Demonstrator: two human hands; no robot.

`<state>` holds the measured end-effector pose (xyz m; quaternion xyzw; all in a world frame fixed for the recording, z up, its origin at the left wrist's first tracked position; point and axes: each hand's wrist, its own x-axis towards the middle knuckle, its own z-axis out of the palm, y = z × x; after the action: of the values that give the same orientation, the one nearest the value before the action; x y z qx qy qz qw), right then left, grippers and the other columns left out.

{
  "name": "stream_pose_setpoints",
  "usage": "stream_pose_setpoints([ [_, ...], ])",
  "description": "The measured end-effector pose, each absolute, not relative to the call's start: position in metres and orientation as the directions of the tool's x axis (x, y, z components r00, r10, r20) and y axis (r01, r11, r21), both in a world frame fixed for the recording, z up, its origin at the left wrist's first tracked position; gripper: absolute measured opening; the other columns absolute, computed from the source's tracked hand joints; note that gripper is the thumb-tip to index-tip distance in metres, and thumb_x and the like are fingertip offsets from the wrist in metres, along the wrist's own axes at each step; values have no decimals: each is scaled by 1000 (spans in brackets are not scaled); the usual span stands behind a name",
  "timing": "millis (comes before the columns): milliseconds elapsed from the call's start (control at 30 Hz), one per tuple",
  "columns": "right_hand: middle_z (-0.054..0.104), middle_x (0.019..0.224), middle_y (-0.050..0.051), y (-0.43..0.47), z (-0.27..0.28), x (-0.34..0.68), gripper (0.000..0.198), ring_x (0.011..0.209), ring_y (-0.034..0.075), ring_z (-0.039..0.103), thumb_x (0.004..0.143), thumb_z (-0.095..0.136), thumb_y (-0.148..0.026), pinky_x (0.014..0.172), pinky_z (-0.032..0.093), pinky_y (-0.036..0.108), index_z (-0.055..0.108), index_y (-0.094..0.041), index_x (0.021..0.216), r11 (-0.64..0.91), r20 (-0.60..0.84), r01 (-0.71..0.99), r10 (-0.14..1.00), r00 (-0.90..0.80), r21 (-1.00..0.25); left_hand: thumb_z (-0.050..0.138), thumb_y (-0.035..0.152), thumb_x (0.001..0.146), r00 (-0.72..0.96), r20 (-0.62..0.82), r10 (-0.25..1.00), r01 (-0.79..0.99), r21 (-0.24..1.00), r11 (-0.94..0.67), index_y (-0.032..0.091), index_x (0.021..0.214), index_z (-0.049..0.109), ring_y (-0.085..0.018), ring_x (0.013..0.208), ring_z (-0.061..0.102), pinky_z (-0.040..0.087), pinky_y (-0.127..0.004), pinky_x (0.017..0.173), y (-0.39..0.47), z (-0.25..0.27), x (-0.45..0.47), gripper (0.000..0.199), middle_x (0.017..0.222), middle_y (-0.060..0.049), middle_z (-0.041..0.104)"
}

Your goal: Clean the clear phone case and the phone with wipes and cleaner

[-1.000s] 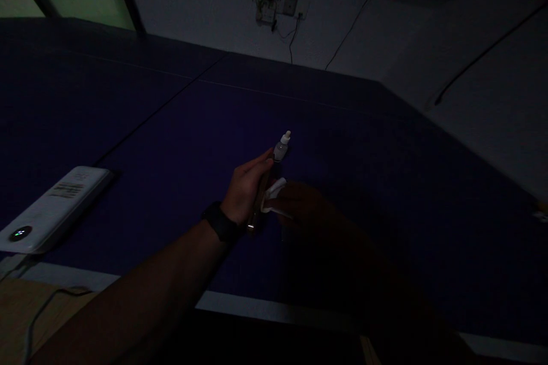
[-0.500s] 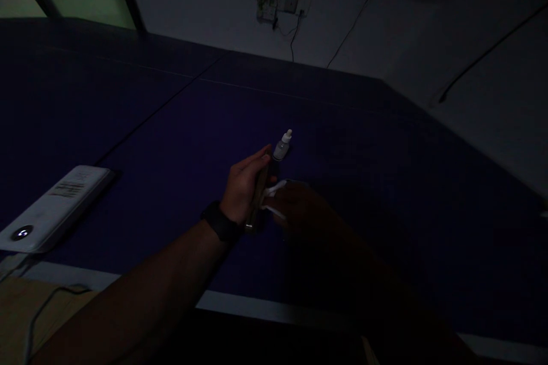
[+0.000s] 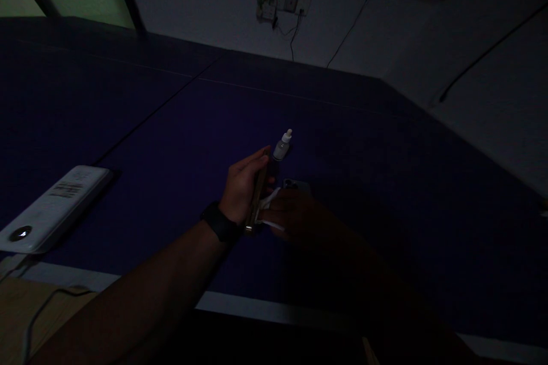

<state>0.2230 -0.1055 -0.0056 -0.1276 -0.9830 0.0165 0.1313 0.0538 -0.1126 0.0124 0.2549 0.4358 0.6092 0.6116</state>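
My left hand [image 3: 243,185], with a dark band at the wrist, is closed around what looks like a slim phone [image 3: 256,199] with a gold edge, tilted up so it shows nearly edge-on. In deep shadow, my right hand [image 3: 295,211] is closed on a white cloth [image 3: 270,223] and presses it against the phone's right-hand face. The right fingertips are partly hidden by the cloth. Just beyond my hands stands a small dropper bottle [image 3: 281,149] with a white cap. Partly covered by my right hand, another phone with camera lenses [image 3: 299,186] lies on the table.
On the left of the dark blue table [image 3: 171,142] lies a white power bank [image 3: 60,205] with a cable at its near end. Wall sockets [image 3: 278,3] with plugs and cords sit at the back. The room is dim.
My right hand has slid the cloth down along the phone toward its near end. More of the phone lying behind that hand now shows. My left hand is almost where it was.
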Motion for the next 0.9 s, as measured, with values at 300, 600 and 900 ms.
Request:
stream_pose_setpoints([
  [300,83,113,10,-99,-7,226,25,103,23,76,97,66,-10,92,58,36,79,-20,115,936,280,346,349,-894,-64,75,35,83,-83,-159,984,-508,856,96,16,121,81,-15,61,69,51,-25,49,-112,6,54,43,105,-9,78],
  [600,84,112,9,-104,-2,227,23,109,23,76,95,68,-8,97,58,36,80,-20,110,928,210,348,370,-905,-135,76,36,84,-70,-138,988,-488,869,87,15,123,81,-15,62,69,49,-25,50,-115,7,56,45,105,-10,78],
  [900,84,115,7,-103,-1,223,21,112,22,74,95,70,-10,105,55,37,80,-21,111,968,162,188,215,-963,-169,80,38,77,-85,-148,985,-478,873,90,16,124,81,-15,63,69,49,-24,49,-118,6,57,52,97,-8,78],
])
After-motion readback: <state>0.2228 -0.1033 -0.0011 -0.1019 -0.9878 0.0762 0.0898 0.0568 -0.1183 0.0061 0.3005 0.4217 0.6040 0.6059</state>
